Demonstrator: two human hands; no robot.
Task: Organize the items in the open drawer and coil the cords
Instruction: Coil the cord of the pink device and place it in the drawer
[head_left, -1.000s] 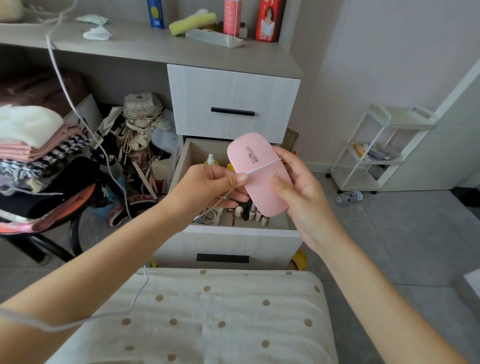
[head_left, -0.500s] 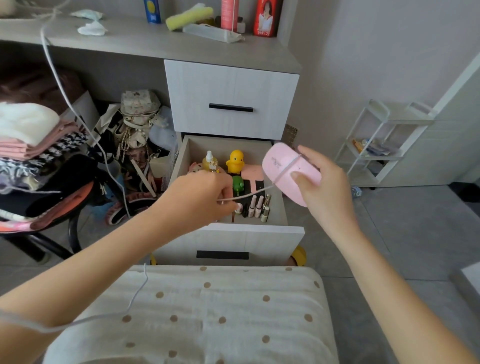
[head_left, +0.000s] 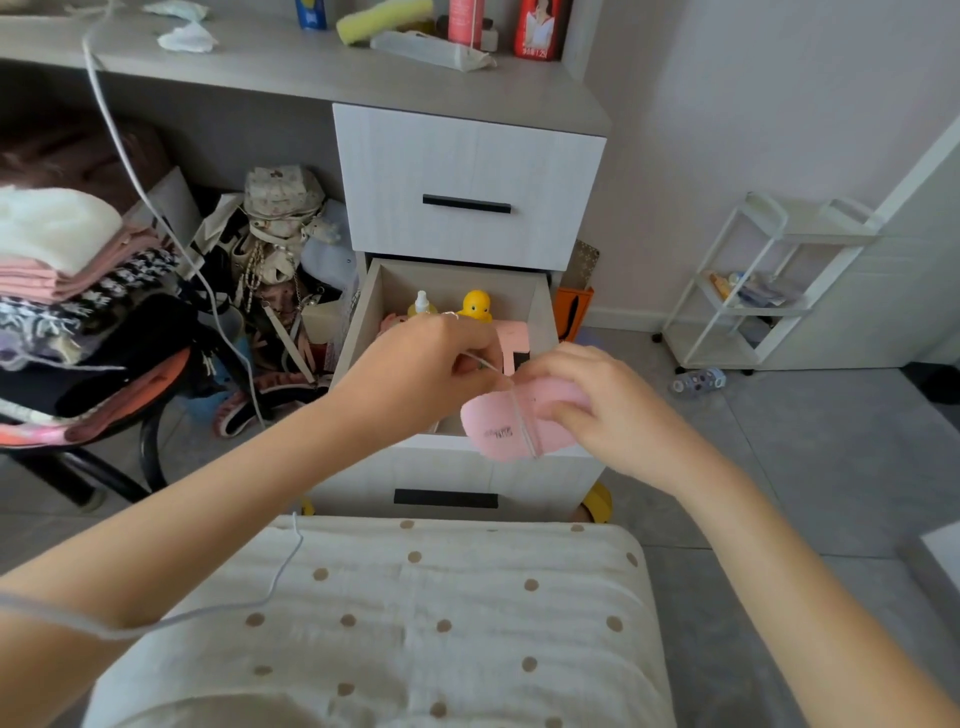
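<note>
Hands now close together over the open drawer (head_left: 543, 312), no longer spread apart. Right hand (head_left: 608, 410) clamped on pink device (head_left: 514, 421), lowered and turned flat since before; left hand (head_left: 431, 374) pinching white cord (head_left: 524, 421) looped across it.

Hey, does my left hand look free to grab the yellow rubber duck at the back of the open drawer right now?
Probably not yet. The left hand is pinching the thin white cord wrapped round the pink oval device. The yellow rubber duck itself sits uncovered just beyond it, so the path looks open once the cord is released.
</note>
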